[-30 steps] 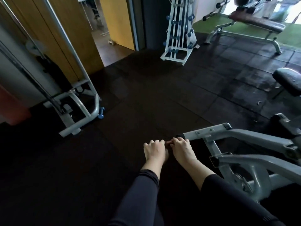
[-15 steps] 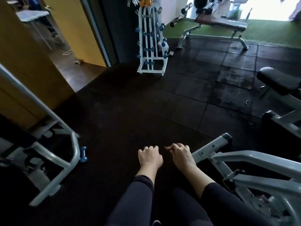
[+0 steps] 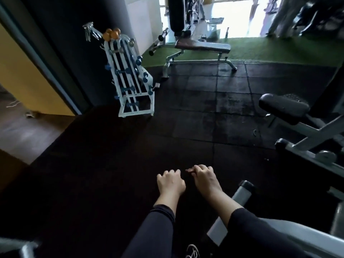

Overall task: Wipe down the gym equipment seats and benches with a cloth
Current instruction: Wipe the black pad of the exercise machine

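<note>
Down low in the head view, both forearms in dark long sleeves reach forward side by side over the black rubber tile floor [image 3: 204, 112]. The left hand [image 3: 170, 183] is knuckles-up with its fingers curled under into a loose fist, and nothing shows inside it. The right hand [image 3: 204, 178] lies just beside it, apart by a narrow gap, also back-up with fingers curled; its thumb and forefinger meet at a small reddish tip pointing toward the left hand, and whether they pinch something I cannot tell. No cloth can be made out in either hand.

Far ahead of both hands stands the flat grey-framed bench with a dark brown pad [image 3: 202, 46], on the edge of the green turf strip [image 3: 279, 51]. Ahead and to the right of the right hand sits a black padded machine seat [image 3: 283, 107] on a pale grey frame. Just to the right of the right wrist a pale grey metal machine arm with a black end cap [image 3: 242, 194] slants down. Ahead and to the left of the left hand stands a white upright rack of small blue dumbbells [image 3: 130, 77], with orange ones on top.
</note>
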{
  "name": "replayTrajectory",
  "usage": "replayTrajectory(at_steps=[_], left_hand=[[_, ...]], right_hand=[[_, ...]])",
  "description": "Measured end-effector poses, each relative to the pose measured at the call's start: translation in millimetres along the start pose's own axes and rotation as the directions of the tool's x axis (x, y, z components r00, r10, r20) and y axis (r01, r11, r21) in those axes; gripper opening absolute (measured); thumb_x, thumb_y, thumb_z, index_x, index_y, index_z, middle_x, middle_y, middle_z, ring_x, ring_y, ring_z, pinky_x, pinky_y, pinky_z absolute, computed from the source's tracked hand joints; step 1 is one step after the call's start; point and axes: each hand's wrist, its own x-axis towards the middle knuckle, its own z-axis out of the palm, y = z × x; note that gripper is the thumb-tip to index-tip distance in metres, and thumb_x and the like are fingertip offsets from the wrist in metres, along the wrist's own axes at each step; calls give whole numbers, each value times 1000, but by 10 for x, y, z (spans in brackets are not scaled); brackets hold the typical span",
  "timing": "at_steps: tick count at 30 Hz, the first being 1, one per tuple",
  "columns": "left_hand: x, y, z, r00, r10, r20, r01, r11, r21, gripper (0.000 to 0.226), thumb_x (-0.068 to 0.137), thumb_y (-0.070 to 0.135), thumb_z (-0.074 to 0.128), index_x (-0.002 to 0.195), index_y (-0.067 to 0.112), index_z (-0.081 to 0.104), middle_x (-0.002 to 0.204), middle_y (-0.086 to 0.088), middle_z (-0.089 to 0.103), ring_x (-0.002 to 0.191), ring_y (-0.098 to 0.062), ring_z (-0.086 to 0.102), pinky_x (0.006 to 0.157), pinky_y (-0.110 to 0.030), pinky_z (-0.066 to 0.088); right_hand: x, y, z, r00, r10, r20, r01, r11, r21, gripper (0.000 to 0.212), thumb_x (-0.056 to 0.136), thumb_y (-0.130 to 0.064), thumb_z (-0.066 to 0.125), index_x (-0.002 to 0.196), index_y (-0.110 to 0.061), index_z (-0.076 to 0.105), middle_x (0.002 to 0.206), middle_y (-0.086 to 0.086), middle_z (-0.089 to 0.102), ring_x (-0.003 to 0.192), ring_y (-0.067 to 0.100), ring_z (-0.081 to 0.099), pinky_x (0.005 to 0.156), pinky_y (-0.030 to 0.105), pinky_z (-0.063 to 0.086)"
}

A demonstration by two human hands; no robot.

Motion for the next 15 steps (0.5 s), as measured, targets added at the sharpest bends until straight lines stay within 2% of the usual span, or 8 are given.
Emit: replayTrajectory(at_steps=[3, 8, 15], left_hand=[[524, 248, -243, 997, 76, 26, -77, 997, 16, 43, 98, 32, 35, 139, 21, 43, 135, 0, 53, 126, -21, 45, 102, -40, 32], [1509, 692, -560, 979, 194, 61, -198, 979, 56, 43, 98, 32, 36, 140, 21, 43, 137, -1, 51, 128, -21, 43, 102, -39, 31], [3094, 1558, -1026, 906, 417, 66, -422, 893, 155, 40, 95, 32, 38, 133, 22, 48, 133, -1, 54, 125, -22, 47, 99, -41, 33]], right_hand=[[501, 190, -208, 994, 107, -39, -105, 993, 56, 34, 100, -25, 39, 130, -10, 50, 132, 5, 51, 116, 27, 43, 97, 37, 41], [1346, 575, -433, 969, 233, -78, -229, 972, 55, 33, 100, -25, 40, 128, -12, 50, 131, 4, 51, 114, 27, 44, 95, 35, 42], [2673, 1244, -730, 904, 393, -170, -386, 920, 72, 36, 99, -27, 41, 132, -13, 47, 134, 4, 48, 119, 27, 42, 100, 35, 40]])
